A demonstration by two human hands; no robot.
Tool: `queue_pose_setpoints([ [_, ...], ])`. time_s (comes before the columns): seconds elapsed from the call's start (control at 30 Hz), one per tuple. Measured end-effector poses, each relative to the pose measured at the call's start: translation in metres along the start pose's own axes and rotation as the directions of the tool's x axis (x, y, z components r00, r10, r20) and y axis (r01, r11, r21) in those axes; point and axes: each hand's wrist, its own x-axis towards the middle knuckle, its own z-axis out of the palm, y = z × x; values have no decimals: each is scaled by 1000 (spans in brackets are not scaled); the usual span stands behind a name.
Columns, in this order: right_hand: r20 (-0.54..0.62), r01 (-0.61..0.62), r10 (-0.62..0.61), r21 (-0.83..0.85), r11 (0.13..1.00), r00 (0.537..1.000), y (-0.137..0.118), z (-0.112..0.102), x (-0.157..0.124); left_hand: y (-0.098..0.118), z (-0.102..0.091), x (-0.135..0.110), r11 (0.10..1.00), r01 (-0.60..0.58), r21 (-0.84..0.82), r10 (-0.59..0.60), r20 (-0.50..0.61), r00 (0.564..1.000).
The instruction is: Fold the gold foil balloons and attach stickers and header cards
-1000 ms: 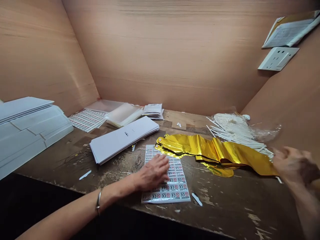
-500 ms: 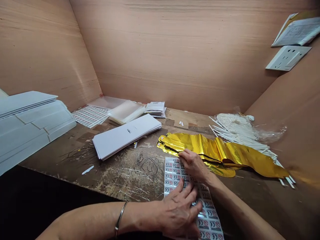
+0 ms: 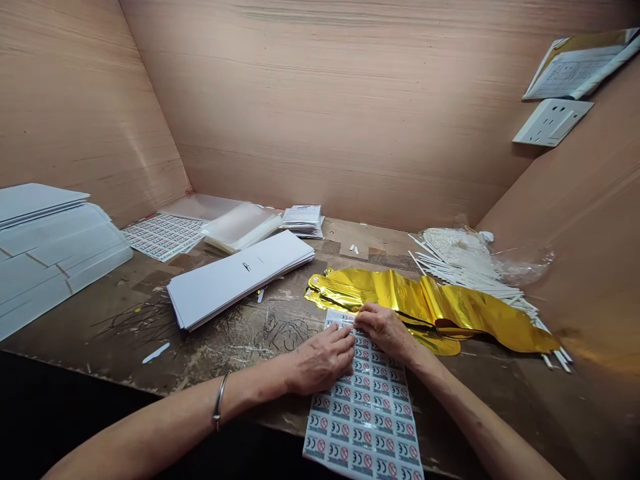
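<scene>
A sheet of printed stickers point(image 3: 365, 407) is held against the bench point(image 3: 125, 320) by both hands. Its upper end lies just beside a length of gold foil point(image 3: 425, 300), and its lower end runs out over the bench's front edge. The left hand point(image 3: 320, 360), with a metal bangle point(image 3: 219, 400) worn on its wrist, is laid on the upper part of the sheet. The right hand point(image 3: 385, 330) is placed just beside it, and the two are almost touching. The fingers point(image 3: 344, 347) of both hands are drawn in narrow and rest on the sheet near its top edge; whether the sheet is pinched between them cannot be told.

White sticks point(image 3: 470, 283) are heaped beyond the foil, with a clear plastic bag point(image 3: 525, 267) around their far end. A stack of white card strips point(image 3: 237, 283) is laid on the bench to the left. Clear sleeves point(image 3: 240, 227), a small pile of cards point(image 3: 303, 221) and a second sticker sheet point(image 3: 163, 237) are placed beyond it. Folded white boards point(image 3: 50, 253) are piled at the far left. A wall socket point(image 3: 553, 122) is mounted on the right wall, with papers point(image 3: 575, 67) above it.
</scene>
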Motion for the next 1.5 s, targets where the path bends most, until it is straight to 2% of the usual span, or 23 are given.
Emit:
queue_pose_setpoints([
  [0.17,103,-20,35,-137,990,994,-7,-6,9,5,6,-1,1000,2,29,-2,-9,1000],
  [0.33,197,-18,47,-146,989,979,-11,-12,16,2,5,-1,1000,-4,25,4,-9,1000],
  [0.6,74,-17,25,-108,994,997,1,-4,7,2,4,0,999,-10,33,10,4,1000],
  [0.7,140,56,-39,-119,991,989,0,-8,5,2,4,0,1000,-5,25,5,-16,1000],
  [0.8,236,138,-79,-244,960,969,-7,-10,6,2,5,0,1000,4,18,-3,-40,999],
  [0.93,324,302,-172,-410,860,930,-15,-6,8,2,4,0,1000,-6,11,6,-32,999],
  [1.03,351,400,-253,-455,796,902,-15,-3,8,2,2,0,1000,-12,7,12,-16,1000],
  [1.13,298,349,-231,-446,824,926,-10,1,8,1,2,-1,1000,-9,10,9,-7,1000],
  [1.23,154,187,-137,-386,904,979,-1,4,9,2,3,-1,1000,9,11,-9,-21,1000],
  [1.3,39,95,-88,-296,950,995,6,3,10,3,4,-1,1000,19,5,-19,-24,1000],
  [1.43,-178,-4,-4,-40,999,984,13,-6,11,5,3,-2,999,27,-39,-29,-33,999],
  [1.5,-250,-56,81,107,993,965,12,-12,11,1,1,-2,995,43,-92,-51,-84,995],
])
